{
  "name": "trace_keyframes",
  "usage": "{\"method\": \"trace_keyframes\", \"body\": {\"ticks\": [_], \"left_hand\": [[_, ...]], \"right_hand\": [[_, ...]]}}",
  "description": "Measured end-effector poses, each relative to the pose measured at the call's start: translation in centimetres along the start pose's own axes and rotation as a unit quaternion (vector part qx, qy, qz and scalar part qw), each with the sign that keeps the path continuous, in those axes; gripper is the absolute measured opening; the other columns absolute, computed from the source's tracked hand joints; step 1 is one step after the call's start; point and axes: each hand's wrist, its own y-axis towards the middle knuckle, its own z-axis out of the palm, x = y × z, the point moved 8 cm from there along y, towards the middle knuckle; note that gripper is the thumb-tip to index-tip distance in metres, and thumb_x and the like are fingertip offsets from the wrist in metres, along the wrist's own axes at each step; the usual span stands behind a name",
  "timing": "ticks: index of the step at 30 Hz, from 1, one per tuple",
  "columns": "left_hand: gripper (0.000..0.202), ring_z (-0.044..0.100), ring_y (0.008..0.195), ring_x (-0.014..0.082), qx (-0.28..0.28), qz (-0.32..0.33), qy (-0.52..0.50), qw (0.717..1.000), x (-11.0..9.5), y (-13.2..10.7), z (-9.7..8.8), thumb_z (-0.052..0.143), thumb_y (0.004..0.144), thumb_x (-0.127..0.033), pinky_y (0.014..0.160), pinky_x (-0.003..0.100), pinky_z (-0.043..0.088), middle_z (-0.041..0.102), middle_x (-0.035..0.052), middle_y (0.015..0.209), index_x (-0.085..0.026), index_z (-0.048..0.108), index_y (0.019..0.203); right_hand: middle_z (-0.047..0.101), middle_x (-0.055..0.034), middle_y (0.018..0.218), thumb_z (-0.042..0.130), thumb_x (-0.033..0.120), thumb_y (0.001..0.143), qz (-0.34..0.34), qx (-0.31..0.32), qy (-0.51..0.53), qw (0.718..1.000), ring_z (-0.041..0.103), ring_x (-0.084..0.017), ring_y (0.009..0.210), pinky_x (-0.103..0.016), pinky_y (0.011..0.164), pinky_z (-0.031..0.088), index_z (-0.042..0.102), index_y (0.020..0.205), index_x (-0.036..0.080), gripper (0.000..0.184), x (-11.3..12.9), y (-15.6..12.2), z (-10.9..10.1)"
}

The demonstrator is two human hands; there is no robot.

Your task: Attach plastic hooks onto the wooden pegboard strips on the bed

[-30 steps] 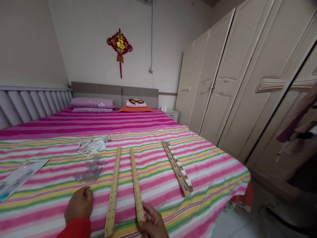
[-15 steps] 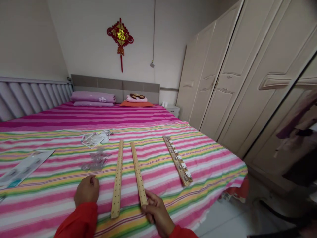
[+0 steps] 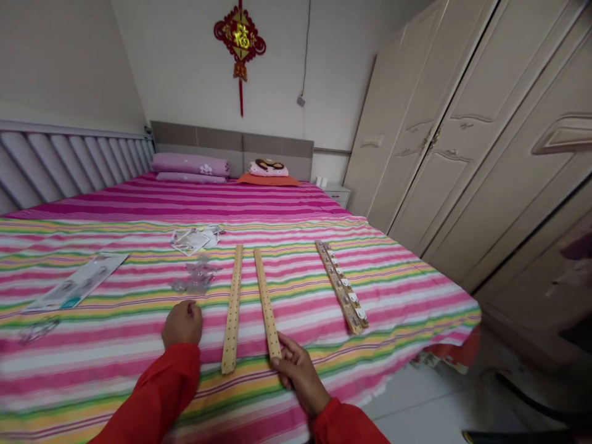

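A wide bed covered in a pink, green, yellow and white striped sheet [image 3: 139, 209] fills most of the room. At its far end stands a grey panelled headboard [image 3: 231, 143], with a long lilac pillow [image 3: 190, 165] and a small pink cushion on an orange pad [image 3: 267, 172] lying against it. A white ribbed rail [image 3: 69, 161] runs along the bed's left side. On the pale wall above the headboard hangs a red knotted ornament with gold lettering [image 3: 239, 38], beside a thin grey cable [image 3: 306, 55]. A cream panelled wardrobe [image 3: 462, 123] lines the right wall, with a small white nightstand [image 3: 337, 194] by its far end. The floor [image 3: 416, 413] is pale and tiled.
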Motion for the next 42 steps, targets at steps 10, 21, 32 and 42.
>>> {"method": "trace_keyframes", "body": {"ticks": [10, 21, 32, 42], "left_hand": [[0.028, 0.060, 0.086, 0.0245, -0.002, -0.013, -0.011, 1.000, 0.3, 0.3, 0.5, 0.041, 0.083, -0.027, 0.062, 0.031, 0.039, 0.068, 0.0101, 0.096, -0.018, 0.065, 0.095], [0.027, 0.060, 0.087, 0.0243, -0.010, -0.009, -0.012, 1.000, 0.6, 0.4, 0.7, 0.042, 0.083, -0.028, 0.061, 0.031, 0.039, 0.067, 0.0092, 0.094, -0.020, 0.065, 0.094], [0.029, 0.060, 0.090, 0.0241, -0.005, -0.021, -0.021, 1.000, 0.2, 0.1, 0.1, 0.040, 0.084, -0.027, 0.065, 0.031, 0.040, 0.068, 0.0098, 0.100, -0.019, 0.065, 0.096], [0.026, 0.061, 0.085, 0.0238, -0.021, -0.002, -0.038, 0.999, 0.6, 0.3, 0.4, 0.043, 0.082, -0.026, 0.063, 0.030, 0.040, 0.068, 0.0099, 0.092, -0.018, 0.066, 0.092]], "right_hand": [[0.048, 0.0083, 0.061, 0.080, 0.030, 0.064, -0.042, 0.008, -0.051, 0.998, 0.032, -0.003, 0.042, -0.019, 0.040, 0.022, 0.049, 0.132, 0.020, 0.075, -0.3, 0.2, 0.4], [0.048, 0.0075, 0.059, 0.081, 0.029, 0.061, -0.047, -0.001, -0.070, 0.996, 0.032, -0.004, 0.047, -0.020, 0.044, 0.020, 0.056, 0.126, 0.018, 0.070, 0.6, 0.9, 0.8], [0.053, 0.0072, 0.058, 0.083, 0.035, 0.058, -0.005, -0.011, -0.069, 0.998, 0.040, -0.005, 0.036, -0.018, 0.035, 0.028, 0.054, 0.128, 0.017, 0.077, -0.1, 1.1, 0.5], [0.054, 0.0054, 0.063, 0.084, 0.036, 0.056, -0.020, -0.013, -0.092, 0.995, 0.040, -0.005, 0.042, -0.018, 0.038, 0.029, 0.059, 0.124, 0.021, 0.074, -0.2, 1.5, -0.1]]}}
